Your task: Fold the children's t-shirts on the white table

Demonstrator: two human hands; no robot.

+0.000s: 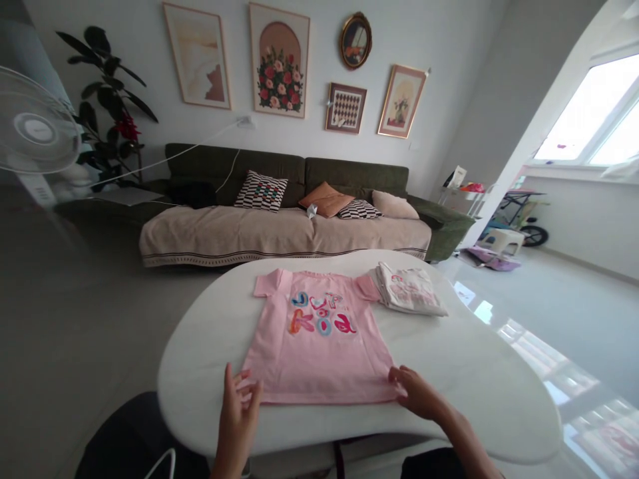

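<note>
A pink T-shirt (319, 366) lies flat on the white table (200, 352), its printed front up and its hem toward me. Coloured letters and shapes cover its chest. My left hand (240, 402) is at the left hem corner, fingers apart and holding nothing. At the opposite corner, the curled fingers of my right hand (415, 391) close on the edge of the hem. A folded white shirt (412, 289) with a pink print lies beyond, beside the pink right sleeve.
Behind the table stands a green sofa (357, 174) with a beige cover and several cushions. A dark round seat (134, 439) is at the near left. A white fan (37, 130) and a plant (112, 100) stand at the far left.
</note>
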